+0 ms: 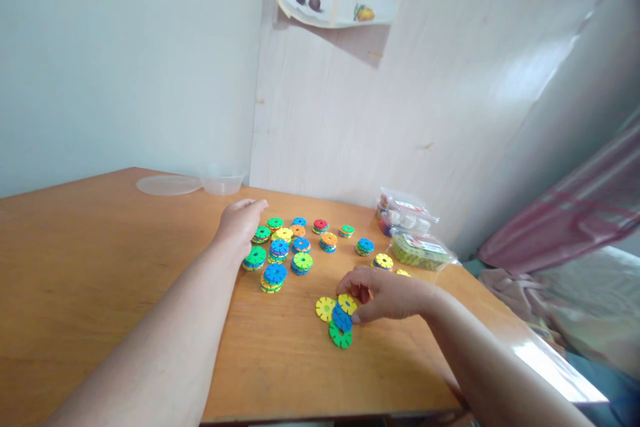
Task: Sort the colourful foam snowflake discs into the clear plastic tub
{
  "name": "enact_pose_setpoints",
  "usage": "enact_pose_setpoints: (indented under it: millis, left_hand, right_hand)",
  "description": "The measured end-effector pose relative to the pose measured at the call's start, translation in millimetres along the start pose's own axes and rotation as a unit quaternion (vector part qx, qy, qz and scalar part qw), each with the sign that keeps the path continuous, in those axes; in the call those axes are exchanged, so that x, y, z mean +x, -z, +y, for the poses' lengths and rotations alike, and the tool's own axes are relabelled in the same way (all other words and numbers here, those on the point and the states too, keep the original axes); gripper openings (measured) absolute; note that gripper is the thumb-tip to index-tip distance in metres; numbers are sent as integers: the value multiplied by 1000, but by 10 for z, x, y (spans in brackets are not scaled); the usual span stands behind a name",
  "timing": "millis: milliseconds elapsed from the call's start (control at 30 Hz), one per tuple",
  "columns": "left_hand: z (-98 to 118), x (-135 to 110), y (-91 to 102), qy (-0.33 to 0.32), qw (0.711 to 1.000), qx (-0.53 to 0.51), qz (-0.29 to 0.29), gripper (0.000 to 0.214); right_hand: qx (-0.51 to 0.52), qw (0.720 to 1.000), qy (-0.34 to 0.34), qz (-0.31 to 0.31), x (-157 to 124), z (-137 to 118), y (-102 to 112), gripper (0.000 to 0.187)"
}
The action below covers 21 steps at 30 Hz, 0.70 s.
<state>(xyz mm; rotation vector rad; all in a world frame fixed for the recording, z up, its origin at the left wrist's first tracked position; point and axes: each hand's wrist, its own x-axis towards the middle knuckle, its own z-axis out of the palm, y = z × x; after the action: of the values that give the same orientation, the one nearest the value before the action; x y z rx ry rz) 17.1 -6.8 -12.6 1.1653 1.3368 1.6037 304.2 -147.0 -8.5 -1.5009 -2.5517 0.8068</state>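
My right hand (383,291) is curled over a small loose group of flat notched plastic discs near the front of the table. Its thumb and fingertips rest at the edges of a yellow disc (349,303) and a blue disc (342,317). Touching these are another yellow disc (325,309) on the left and a green disc (341,335) in front. My left hand (243,221) is stretched out with fingers extended, holding nothing visible, at the left side of several disc stacks. Nearest to it are green-topped stacks (255,257).
More disc stacks, one topped with red (321,225), spread across the wooden table (125,267). Clear boxes of food (420,249) stand at the back right. A translucent tub (223,181) and a round lid (169,185) lie by the back wall. A pink curtain (560,200) hangs right.
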Motion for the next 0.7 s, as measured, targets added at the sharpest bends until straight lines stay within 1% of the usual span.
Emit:
enact_pose_setpoints:
  millis: [100,200,300,367,433,500,567,700]
  left_hand:
    - [8,-8,8,8,1000,-4,0,20]
    - [18,-7,19,12,1000,-9,1,20]
    - [14,9,27,11,1000,-9,3,21]
    - [9,20,30,12,1000,-12,6,22]
    - [8,24,30,13,1000,-14,8,22]
    - [15,20,32,11,1000,-15,9,22]
    - [25,11,34,11,1000,-16,8,22]
    - [38,1,37,12,1000,-11,10,21]
  right_hand:
    - [1,999,-10,32,18,-37,9,40]
    - [28,996,-39,75,112,-59,53,37]
    - [33,987,-62,144,311,-26,108,35]
    - [18,979,-77,186,477,26,153,34]
    - [-7,972,-93,215,641,91,206,31]
    - [-31,965,-113,235,784,154,261,31]
    - [-44,959,-127,248,899,203,309,35]
    - [-52,954,-139,259,1008,232,364,47]
